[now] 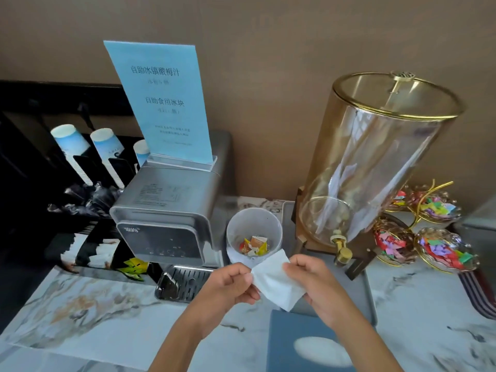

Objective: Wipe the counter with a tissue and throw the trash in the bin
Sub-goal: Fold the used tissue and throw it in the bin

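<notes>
While both hands pinch tissue [276,280] above counter [107,312]: left hand [228,285], right hand [316,280] grip opposite edges; looks light, limp, tearable; bunch before wiping.

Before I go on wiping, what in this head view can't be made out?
- Small print on the blue sign: too small and blurred.
- Counter under the tissue and both hands, left and right: covered.
- Blue tissue box: cut off by the bottom edge.
- Black shelf area at left: too dark.
</notes>
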A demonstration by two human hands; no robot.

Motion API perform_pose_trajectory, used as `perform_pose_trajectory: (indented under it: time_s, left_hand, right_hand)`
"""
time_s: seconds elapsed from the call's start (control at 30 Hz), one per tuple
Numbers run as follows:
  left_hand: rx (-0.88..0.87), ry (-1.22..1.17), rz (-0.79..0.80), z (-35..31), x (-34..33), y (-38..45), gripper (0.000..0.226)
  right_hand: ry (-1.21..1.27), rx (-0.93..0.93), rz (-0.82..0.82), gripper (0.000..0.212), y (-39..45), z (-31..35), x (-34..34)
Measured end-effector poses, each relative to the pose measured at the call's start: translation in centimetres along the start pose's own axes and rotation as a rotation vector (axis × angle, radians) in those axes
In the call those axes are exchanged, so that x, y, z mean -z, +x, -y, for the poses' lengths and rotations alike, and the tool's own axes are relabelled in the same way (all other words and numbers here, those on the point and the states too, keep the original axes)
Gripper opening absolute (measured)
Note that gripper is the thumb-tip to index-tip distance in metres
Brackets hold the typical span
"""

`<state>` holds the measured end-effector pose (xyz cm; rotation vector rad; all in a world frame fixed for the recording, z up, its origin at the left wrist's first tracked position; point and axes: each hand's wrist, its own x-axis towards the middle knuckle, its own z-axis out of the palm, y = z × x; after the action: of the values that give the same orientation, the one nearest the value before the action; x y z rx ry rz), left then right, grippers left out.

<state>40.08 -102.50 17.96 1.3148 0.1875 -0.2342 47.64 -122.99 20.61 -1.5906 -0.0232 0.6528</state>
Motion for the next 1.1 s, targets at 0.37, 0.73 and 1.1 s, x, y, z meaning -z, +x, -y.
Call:
perform_pose_trajectory:
  time_s: [0.37, 0.73, 1.1]
  left_hand:
    - [0.041, 0.061, 0.036, -1.4, 0.9, 2.4, 0.027]
    - [0.097, -0.136, -0.207, -0.8, 0.7, 2.9, 0.031]
    - [0.334, -0.281, -0.227, 0.8, -1.6, 2.0, 0.024]
  right_hand:
    - [-0.081, 0.106, -0.025, 0.026, 1.1, 0.8, -0.8]
    - [-0.156, 0.213, -0.156, 0.027, 2.6, 0.2, -1.9]
    - [-0.162, 0.205, -0.239, 0.03, 3.6, -1.2, -3.2]
